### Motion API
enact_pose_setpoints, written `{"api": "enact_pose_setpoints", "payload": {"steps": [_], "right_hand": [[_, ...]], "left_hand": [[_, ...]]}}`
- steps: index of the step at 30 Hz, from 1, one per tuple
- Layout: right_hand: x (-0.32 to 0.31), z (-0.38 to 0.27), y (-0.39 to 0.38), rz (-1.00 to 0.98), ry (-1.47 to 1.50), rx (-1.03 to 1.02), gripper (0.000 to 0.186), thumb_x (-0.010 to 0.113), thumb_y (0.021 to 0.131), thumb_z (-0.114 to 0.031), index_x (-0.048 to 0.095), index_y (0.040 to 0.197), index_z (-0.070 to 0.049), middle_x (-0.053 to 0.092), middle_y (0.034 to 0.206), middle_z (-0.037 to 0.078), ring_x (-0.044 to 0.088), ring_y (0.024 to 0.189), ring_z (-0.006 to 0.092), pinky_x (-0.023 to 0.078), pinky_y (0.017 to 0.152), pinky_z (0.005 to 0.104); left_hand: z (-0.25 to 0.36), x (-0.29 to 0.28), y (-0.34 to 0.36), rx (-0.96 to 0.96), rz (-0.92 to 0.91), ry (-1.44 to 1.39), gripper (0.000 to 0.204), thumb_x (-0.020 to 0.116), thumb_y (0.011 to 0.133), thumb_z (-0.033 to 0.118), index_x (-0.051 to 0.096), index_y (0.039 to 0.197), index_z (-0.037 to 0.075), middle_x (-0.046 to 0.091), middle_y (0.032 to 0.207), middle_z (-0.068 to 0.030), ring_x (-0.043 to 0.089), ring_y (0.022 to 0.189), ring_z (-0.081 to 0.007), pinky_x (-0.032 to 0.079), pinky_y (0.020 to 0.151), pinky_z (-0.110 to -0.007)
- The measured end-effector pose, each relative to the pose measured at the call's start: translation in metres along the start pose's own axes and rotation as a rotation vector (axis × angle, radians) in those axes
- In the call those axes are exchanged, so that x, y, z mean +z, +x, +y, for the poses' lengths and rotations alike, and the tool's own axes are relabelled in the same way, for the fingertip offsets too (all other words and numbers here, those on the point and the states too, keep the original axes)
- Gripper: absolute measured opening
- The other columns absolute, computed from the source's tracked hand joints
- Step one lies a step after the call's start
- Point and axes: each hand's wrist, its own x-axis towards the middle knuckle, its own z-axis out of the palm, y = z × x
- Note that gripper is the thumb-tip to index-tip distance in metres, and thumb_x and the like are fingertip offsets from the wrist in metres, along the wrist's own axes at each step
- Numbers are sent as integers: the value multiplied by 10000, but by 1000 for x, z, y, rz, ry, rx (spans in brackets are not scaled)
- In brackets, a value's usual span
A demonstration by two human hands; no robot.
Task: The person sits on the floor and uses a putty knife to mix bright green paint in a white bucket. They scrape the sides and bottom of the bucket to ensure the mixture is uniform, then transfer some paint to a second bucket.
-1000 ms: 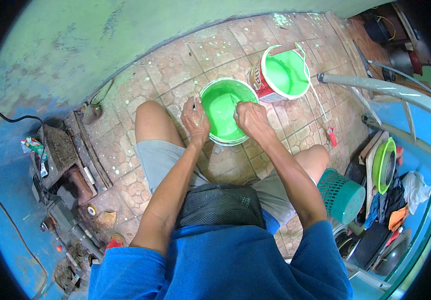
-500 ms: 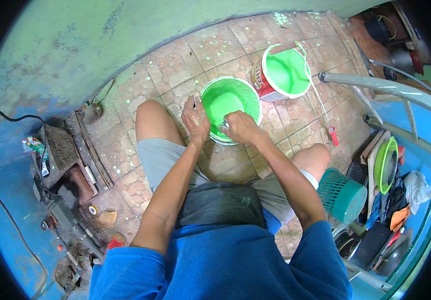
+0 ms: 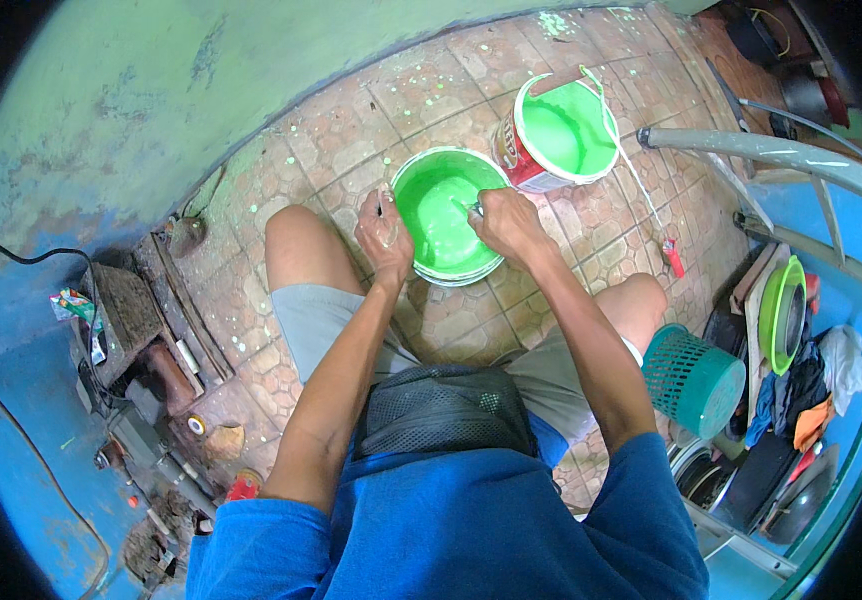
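Note:
A round white bucket (image 3: 451, 281) stands on the floor between my knees, with bright green paint (image 3: 441, 205) inside. My left hand (image 3: 384, 236) is closed on the bucket's left rim, its fingers smudged with paint. On the opposite side, my right hand (image 3: 513, 226) reaches over the rim, wrapped around the grip of a thin tool (image 3: 476, 209) that points into the paint. The tool's kind cannot be made out. Just beyond, to the right, a red and white pail (image 3: 523, 165) also holds green paint. Against it leans a thin white rod (image 3: 641, 185) ending in a red handle (image 3: 673, 258).
A grey metal ladder-like frame (image 3: 766, 147) juts in from the right. Below it lie a green perforated basket (image 3: 696, 380), a lime basin (image 3: 779, 315) and piled cloths. Pipes (image 3: 156, 450) and a dirty box (image 3: 123, 310) line the left wall. Paint specks dot the tiles.
My right hand has moved up and to the right along the bucket's rim, carrying the tool through the paint. The left hand stays on the rim.

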Motion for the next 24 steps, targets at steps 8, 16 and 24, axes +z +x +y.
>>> {"api": "enact_pose_setpoints", "payload": {"steps": [8, 16, 24], "right_hand": [[41, 4, 1, 105, -78, -283, 180, 468, 775, -105, 598, 701, -6, 615, 727, 225, 629, 711, 370, 505, 641, 440], [34, -6, -8, 117, -120, -331, 182, 474, 775, -116, 607, 735, 2, 614, 756, 218, 632, 747, 333, 507, 656, 429], [47, -10, 1, 51, -118, -437, 183, 456, 804, -127, 600, 788, -15, 611, 795, 193, 622, 776, 317, 491, 704, 425]], "left_hand": [[11, -1, -3, 24, -46, -18, 347, 429, 960, 257, 558, 836, -39, 558, 710, -220, 495, 637, -310, 401, 623, -409], [7, -5, -2, 42, -30, 2, 331, 439, 957, 253, 570, 852, -32, 567, 729, -221, 514, 648, -317, 406, 624, -408], [8, -3, -2, 0, -33, -4, 337, 452, 952, 271, 590, 885, -30, 587, 761, -230, 540, 671, -329, 421, 644, -411]]}}
